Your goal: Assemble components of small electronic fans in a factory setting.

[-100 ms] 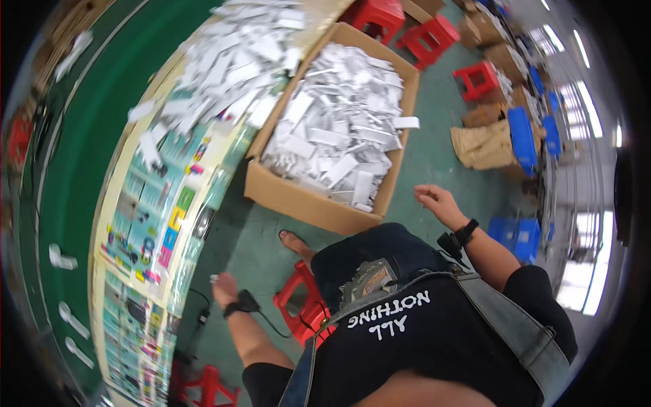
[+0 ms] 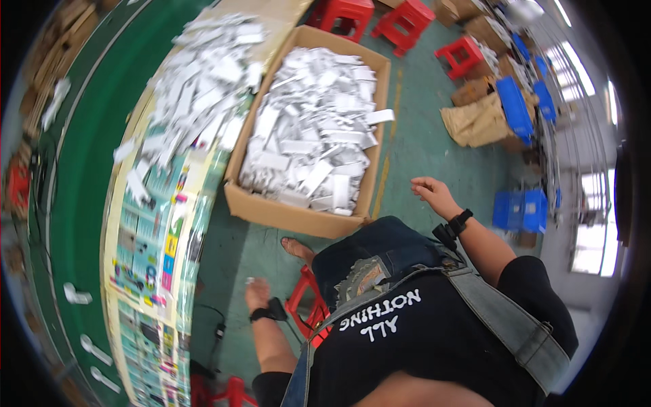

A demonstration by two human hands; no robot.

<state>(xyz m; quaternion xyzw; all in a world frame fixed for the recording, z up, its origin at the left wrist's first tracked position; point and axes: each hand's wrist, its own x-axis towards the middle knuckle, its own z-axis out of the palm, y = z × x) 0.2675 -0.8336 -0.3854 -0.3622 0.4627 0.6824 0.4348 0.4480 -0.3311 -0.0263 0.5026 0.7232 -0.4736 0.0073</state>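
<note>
My left hand (image 2: 258, 294) hangs low between the worktable and a red stool, a black band on its wrist. A small white spot shows at its fingertips; blur hides what it is and how the fingers lie. To the right, my right hand (image 2: 435, 195) hovers over the green floor, fingers loosely bent and apart, holding nothing I can see. A black device is strapped to that wrist. In front stands an open cardboard box (image 2: 291, 222) heaped with white flat plastic pieces (image 2: 315, 129). Neither hand touches it. More white pieces (image 2: 203, 85) lie piled on the worktable.
The long worktable (image 2: 159, 230) has printed sheets under clear film. Beyond it runs a green conveyor belt (image 2: 85, 197) with a few white parts. Red stools (image 2: 403, 26) stand behind the box, another stool (image 2: 305, 302) beside my leg. Blue bins (image 2: 521, 210) and cartons line the right.
The view has shifted, so the box and table sit farther left in the picture. My left hand has come nearer my body; my right hand stays about where it was.
</note>
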